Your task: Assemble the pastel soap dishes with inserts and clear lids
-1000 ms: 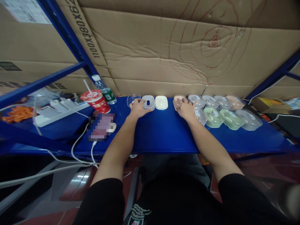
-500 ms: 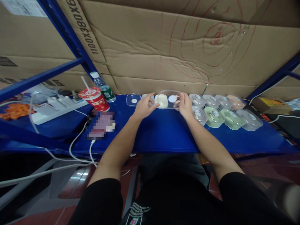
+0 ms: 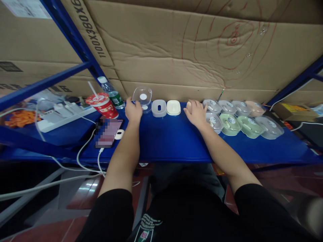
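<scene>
At the left of the work area, my left hand (image 3: 134, 109) grips the edge of a clear plastic lid (image 3: 142, 95) with a white round spot. The lid is raised over another clear piece (image 3: 146, 109) on the blue table. To their right sit a grey container part (image 3: 158, 108) with a dark opening and a cream square part (image 3: 173, 108). My right hand (image 3: 196, 112) is over a small beige piece (image 3: 189, 105), its fingers partly spread; whether it grips the piece is unclear.
Several lidded containers (image 3: 230, 124) stand in two rows at the right. At the left are a red cup (image 3: 104, 107), a water bottle (image 3: 112, 94), a phone (image 3: 109, 133), a power strip (image 3: 65, 117) and white cables. Cardboard (image 3: 151, 50) rises behind the table.
The clear lid has gone from my right hand to my left hand, which moved left. My right hand has stayed near the right-hand containers, now lowered over the beige piece.
</scene>
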Demonstrator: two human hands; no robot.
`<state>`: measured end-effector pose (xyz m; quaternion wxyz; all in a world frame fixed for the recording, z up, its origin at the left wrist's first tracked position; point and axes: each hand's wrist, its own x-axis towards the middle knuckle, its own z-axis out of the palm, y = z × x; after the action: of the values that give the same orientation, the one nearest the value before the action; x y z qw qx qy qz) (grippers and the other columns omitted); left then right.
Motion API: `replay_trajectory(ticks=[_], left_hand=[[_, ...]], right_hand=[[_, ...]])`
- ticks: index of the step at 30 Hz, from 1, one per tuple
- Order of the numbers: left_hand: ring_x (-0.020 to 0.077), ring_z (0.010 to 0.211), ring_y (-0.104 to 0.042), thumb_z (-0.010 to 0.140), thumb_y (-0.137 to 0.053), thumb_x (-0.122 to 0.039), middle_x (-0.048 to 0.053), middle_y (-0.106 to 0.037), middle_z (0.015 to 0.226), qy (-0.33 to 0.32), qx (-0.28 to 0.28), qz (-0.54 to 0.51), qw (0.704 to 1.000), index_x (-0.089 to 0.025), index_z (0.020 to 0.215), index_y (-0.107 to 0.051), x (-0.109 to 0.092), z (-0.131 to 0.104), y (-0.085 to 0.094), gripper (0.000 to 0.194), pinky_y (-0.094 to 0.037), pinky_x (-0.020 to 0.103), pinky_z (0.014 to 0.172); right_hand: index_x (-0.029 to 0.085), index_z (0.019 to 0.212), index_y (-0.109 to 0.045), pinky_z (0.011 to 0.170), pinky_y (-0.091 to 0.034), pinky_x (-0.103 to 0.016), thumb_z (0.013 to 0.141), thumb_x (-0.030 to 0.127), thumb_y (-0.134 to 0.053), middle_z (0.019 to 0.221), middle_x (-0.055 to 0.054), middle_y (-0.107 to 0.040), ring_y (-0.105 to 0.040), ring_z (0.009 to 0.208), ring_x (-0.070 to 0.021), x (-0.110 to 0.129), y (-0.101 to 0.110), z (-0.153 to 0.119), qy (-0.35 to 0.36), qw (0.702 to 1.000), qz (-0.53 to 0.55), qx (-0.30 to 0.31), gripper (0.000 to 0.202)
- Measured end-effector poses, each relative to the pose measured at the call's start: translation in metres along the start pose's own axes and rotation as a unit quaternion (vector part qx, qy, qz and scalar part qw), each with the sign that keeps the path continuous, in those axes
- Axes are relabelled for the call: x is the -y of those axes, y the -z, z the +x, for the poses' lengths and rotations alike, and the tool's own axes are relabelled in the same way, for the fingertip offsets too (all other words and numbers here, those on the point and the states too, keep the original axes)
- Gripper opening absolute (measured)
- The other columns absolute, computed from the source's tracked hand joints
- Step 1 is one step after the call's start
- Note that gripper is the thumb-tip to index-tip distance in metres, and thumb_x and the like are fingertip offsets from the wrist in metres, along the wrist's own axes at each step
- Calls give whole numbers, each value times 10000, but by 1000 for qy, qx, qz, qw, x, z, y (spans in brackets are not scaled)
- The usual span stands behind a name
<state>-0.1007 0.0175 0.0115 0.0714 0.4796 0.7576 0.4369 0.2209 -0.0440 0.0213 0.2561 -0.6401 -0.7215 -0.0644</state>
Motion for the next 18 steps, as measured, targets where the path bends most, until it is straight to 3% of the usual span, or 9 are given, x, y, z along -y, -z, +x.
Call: replay_trajectory(ticks=[2, 5, 10, 15, 18], left_hand=[[365, 1340, -674, 1025, -488, -292, 168, -820, 1138, 30, 14, 21, 999, -117, 1557, -550, 6, 4, 1, 563, -495, 504, 1156], [387, 1372, -656, 1021, -505, -289, 176, -820, 1164, 44, 37, 48, 997, -133, 1545, -575, 11, 5, -1, 552, -487, 527, 1156], [430, 1358, -659, 1023, -560, -455, 212, -770, 1331, 38, 67, 87, 993, -162, 1455, -648, 15, 8, -4, 530, -506, 565, 1116], [438, 1368, -653, 984, -624, -556, 206, -819, 1154, 39, 96, 86, 991, -137, 1453, -627, 15, 10, -2, 629, -498, 563, 1112], [434, 1298, -697, 976, -633, -549, 174, -828, 942, 39, 122, 83, 988, -136, 1362, -663, 14, 10, -3, 567, -524, 553, 1065]], right_hand=[[154, 1570, -544, 1259, -157, -779, 1075, 447, -496, 1672, -231, -504, -439, 1533, -455, -3, -2, -1, -20, 999, -43, 25, 577], [135, 1563, -547, 1226, -144, -829, 1057, 468, -541, 1706, -251, -451, -365, 1569, -516, -8, -7, 0, -37, 992, -95, 77, 606], [161, 1516, -590, 1226, -146, -833, 1065, 391, -529, 1555, -225, -627, -584, 1395, -471, -10, -10, 1, -31, 984, -107, 137, 510], [185, 1425, -654, 1247, -242, -725, 995, 141, -488, 1347, -188, -761, -678, 1280, -399, -8, -6, 1, -1, 983, -115, 140, 463], [200, 1415, -669, 1225, -312, -625, 960, 96, -494, 1289, -173, -785, -710, 1228, -377, -9, -4, 3, 17, 981, -123, 147, 498]])
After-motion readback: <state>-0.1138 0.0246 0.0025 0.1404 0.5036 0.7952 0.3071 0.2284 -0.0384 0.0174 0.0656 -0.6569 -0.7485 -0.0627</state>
